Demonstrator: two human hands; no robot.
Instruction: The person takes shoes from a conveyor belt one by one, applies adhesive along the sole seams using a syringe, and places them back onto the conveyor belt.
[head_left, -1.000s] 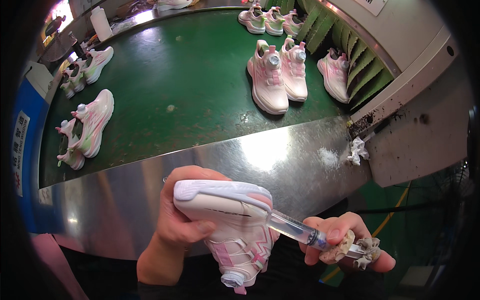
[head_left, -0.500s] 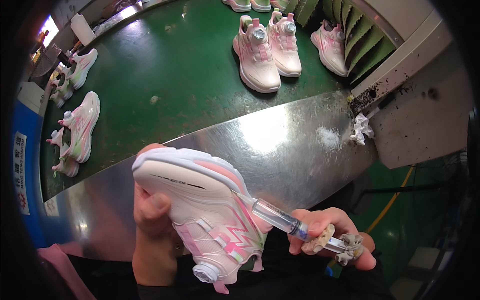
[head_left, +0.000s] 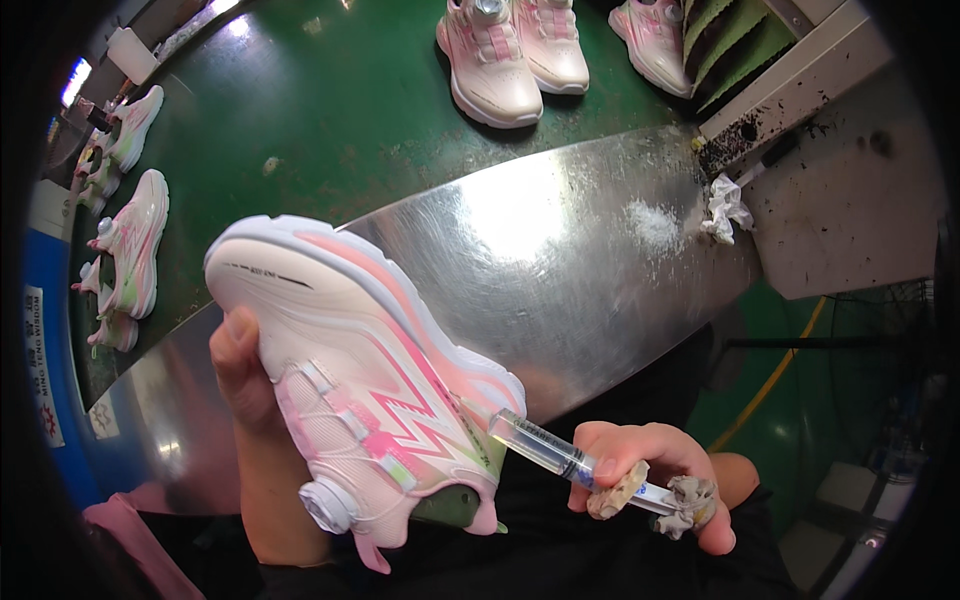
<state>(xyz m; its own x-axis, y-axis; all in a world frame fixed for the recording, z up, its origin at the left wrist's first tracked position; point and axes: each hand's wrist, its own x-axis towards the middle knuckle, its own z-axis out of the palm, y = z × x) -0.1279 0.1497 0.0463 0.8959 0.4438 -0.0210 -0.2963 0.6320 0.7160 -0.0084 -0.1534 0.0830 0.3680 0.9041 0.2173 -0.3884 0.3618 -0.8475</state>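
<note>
Below the steel plate (head_left: 560,260), centre-left of view: pink-and-white sneaker (head_left: 360,390), held up off the bench, sole turned toward the camera, dial closure at the lower end.

Change vs. 1 s and 0.5 s ago: shoe was sole-up and nearly level w/ the syringe lying along it; it has since been rolled onto its side and tipped toward the viewer, so the side panel w/ zigzag trim now shows. Syringe tip now sits at the toe-end edge where upper meets midsole, touching or just beside it; exact contact can't be told. Judged meaning: work is now directed at that sole-edge seam rather than the outsole face.

L. hand (head_left: 245,365): clenched round the sneaker from behind, thumb on the sole's edge.

R. hand (head_left: 655,480): grasping a clear syringe (head_left: 545,450) in closed fingers; crusted whitish lumps cling to thumb and plunger end.

Surroundings: green conveyor belt (head_left: 330,110) beyond the plate. On it, pair of pale pink shoes (head_left: 515,50) at top centre, one more pink shoe (head_left: 655,40) to their right, and further pink sneakers (head_left: 125,240) along the left rim. Crumpled white rag (head_left: 727,205) and a patch of white powder (head_left: 652,218) lie near the plate's right end. Yellow hose (head_left: 775,375) hangs lower right.

Obstructions: none betw. syringe and shoe; the shoe itself hides most of the left hand's fingers.
</note>
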